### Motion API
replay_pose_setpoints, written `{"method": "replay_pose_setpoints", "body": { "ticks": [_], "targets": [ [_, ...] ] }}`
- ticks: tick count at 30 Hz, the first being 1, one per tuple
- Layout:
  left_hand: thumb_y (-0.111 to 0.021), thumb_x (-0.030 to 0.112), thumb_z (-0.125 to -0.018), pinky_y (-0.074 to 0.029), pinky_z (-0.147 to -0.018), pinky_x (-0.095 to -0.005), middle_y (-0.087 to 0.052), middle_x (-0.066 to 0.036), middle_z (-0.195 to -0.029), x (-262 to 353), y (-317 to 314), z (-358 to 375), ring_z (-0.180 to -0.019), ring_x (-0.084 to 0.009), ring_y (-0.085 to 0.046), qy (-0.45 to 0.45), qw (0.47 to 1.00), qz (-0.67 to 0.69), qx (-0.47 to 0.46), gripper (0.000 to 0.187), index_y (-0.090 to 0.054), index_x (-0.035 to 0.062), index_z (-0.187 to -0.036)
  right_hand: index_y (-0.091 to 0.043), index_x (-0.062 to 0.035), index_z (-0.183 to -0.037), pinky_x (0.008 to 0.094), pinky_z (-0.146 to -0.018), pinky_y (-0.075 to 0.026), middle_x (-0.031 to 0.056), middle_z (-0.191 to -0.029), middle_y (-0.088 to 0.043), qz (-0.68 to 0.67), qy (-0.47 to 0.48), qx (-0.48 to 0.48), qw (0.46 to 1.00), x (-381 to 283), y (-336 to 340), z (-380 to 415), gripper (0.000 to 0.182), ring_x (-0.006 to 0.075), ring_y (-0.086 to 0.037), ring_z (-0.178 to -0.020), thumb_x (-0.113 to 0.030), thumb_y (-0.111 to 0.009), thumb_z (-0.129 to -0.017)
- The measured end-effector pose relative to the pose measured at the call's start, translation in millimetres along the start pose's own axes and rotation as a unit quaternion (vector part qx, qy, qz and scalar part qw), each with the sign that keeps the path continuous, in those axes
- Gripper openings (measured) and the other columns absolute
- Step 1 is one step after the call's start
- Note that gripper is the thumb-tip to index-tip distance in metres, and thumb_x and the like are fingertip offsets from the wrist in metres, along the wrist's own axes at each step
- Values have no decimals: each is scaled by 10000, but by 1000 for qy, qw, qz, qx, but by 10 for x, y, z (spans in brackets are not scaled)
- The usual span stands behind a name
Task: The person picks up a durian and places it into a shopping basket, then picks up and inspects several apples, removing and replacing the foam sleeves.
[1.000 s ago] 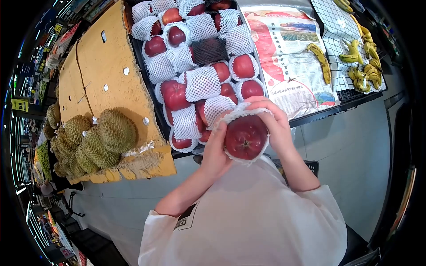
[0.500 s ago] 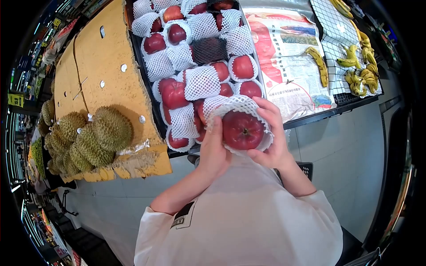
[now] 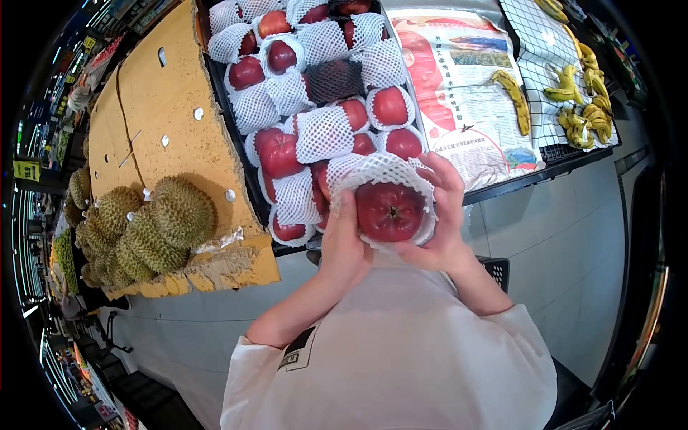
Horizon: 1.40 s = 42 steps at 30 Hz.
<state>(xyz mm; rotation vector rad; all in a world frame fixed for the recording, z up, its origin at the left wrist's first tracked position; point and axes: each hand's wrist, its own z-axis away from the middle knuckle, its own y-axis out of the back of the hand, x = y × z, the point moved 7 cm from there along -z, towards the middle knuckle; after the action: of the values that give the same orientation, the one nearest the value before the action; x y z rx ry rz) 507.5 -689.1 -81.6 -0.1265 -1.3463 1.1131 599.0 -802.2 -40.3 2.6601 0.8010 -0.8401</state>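
Note:
Between my two hands is a large red apple [image 3: 391, 212], its blossom end facing up at me, wrapped round the sides in a white foam net [image 3: 387, 170]. My left hand [image 3: 345, 235] grips the left side, thumb along the net. On the right side my right hand [image 3: 443, 215] curls its fingers and thumb around the net. Just beyond them lies a tray [image 3: 252, 188] packed with red apples [image 3: 281, 155], most in white foam nets and one in a dark net [image 3: 334, 80].
Several durians [image 3: 183, 211] are piled on yellow cardboard [image 3: 168, 93] to the left. To the right, printed newspaper [image 3: 459, 93] covers the stand, with a spotted banana [image 3: 512, 100] on it and banana bunches [image 3: 589, 125] beyond. A black basket [image 3: 496, 272] shows below my right forearm.
Both hands still hold the netted apple. The fingers of my right hand have shifted slightly on the net, and the view has moved a little.

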Motion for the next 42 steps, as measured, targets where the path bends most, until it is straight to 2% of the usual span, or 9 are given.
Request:
{"method": "replay_pose_setpoints", "body": {
  "ticks": [4, 6, 10, 18, 21, 28, 30, 39, 42],
  "targets": [
    [-282, 371, -1087, -467, -1058, -439, -520, -136, -1347, 54, -3, 3, -1252, -260, -540, -30, 1000, -2, -8, 452, -394, 52, -1387, -575, -161, -1296, 493, -994, -415, 197, -1386, -460, 218, 163, -28, 962, -350, -29, -52, 742, 385, -487, -1223, -201, -877, -619],
    [-296, 357, -1087, -464, -1059, -437, -513, -137, -1356, 57, -18, 15, -1258, -261, -535, -28, 1000, 3, -14, 441, -390, 54, -1392, -624, -141, -1220, 481, -971, -433, 163, -1380, -461, 205, -26, -150, 967, -175, -115, -107, 683, 360, -502, -1188, -208, -887, -594],
    [-357, 318, -1081, -427, -1087, -399, -482, -132, -1392, 79, 84, 0, -1274, -247, -509, -88, 995, -48, 1, 424, -377, 56, -1414, -468, -59, -1353, 410, -974, -469, 197, -1380, -413, 115, -158, -109, 975, 38, -86, -14, 913, 363, -508, -1202, -181, -925, -572],
    [-382, 348, -1081, -389, -1013, -278, -550, -96, -1293, 165, 113, 54, -1191, -152, -498, -161, 963, -216, 19, 453, -452, 8, -1371, -464, -27, -1357, 405, -961, -496, 197, -1327, -481, 152, -182, -168, 957, 80, -82, -109, 916, 336, -543, -1201, -104, -912, -561],
    [-399, 345, -1077, -426, -941, -264, -620, -82, -1186, 176, 200, 54, -1104, -130, -552, -145, 963, -221, 58, 438, -465, 3, -1343, -437, -19, -1377, 402, -1015, -478, 180, -1348, -498, -10, -294, -92, 951, 283, -48, 48, 928, 298, -543, -1232, -81, -906, -579],
    [-432, 346, -1065, -442, -792, -239, -641, -49, -848, 346, 132, -13, -794, -96, -568, -141, 978, -147, 52, 406, -486, 7, -1282, -363, -50, -1453, 440, -1071, -440, 191, -1417, -477, -424, -443, 64, 787, 540, -103, 334, 963, 291, -512, -1295, -425, -809, -686],
    [-444, 317, -1059, -436, -748, -237, -588, -28, -768, 354, 303, -33, -722, -93, -528, -155, 969, -145, 129, 382, -477, 13, -1289, -372, -82, -1460, 450, -1078, -419, 212, -1455, -447, -571, -464, 107, 669, 531, -168, 306, 948, 297, -471, -1335, -534, -744, -714],
    [-334, 287, -1005, -406, -1008, -374, -561, -123, -1247, 319, 467, -134, -1160, -226, -530, -147, 985, -41, 77, 419, -430, 36, -1326, -423, -123, -1432, 510, -1087, -341, 185, -1454, -463, -655, -484, 133, 564, 614, -127, 417, 972, 303, -447, -1343, -746, -639, -719],
    [-367, 310, -1009, -457, -886, -341, -609, -95, -1080, 420, 345, -108, -924, -169, -567, -182, 979, -41, 86, 443, -445, 24, -1338, -435, -140, -1422, 507, -1053, -371, 147, -1400, -515, -686, -476, 146, 530, 644, -126, 443, 946, 305, -493, -1286, -774, -597, -739]
  ]
}}
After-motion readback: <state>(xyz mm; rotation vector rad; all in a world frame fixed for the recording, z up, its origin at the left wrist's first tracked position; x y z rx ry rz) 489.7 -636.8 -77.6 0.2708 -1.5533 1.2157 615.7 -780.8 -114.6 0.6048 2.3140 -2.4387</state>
